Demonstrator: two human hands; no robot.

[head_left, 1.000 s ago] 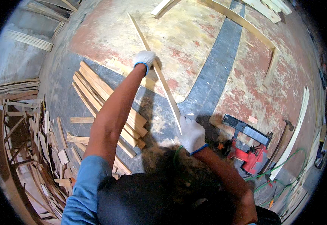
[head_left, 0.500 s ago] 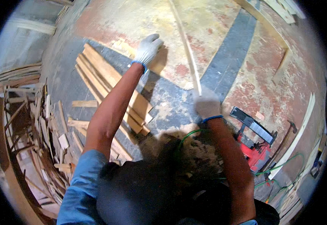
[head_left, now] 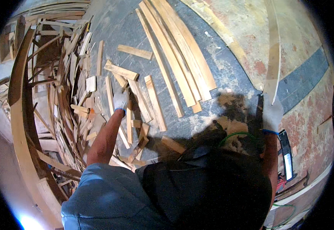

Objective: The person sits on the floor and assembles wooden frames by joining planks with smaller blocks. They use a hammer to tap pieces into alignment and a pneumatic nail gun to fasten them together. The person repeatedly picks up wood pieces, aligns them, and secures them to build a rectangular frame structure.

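In a white work glove, my right hand (head_left: 273, 114) is closed round the near end of a long, thin wooden strip (head_left: 273, 53), which runs away from me across the floor. My left hand (head_left: 121, 100), gloved the same way, is down among loose short wood offcuts at the left. Nearest to it are a narrow offcut (head_left: 129, 124) and a pale wooden slat (head_left: 110, 94). Its fingertips are hidden behind the back of the hand, so whether it grips any offcut does not show.
Several long planks (head_left: 174, 65) lie side by side ahead. A large heap of scrap wood (head_left: 65, 99) fills the left, behind a big curved timber (head_left: 17, 111). Close to my right forearm lie a red and black power tool (head_left: 286, 153), a hammer (head_left: 295, 188) and a green cord (head_left: 289, 209).
My view has swung left. My left hand has moved from above the floor beyond the planks to the offcuts at the left. My right hand still holds the wooden strip.
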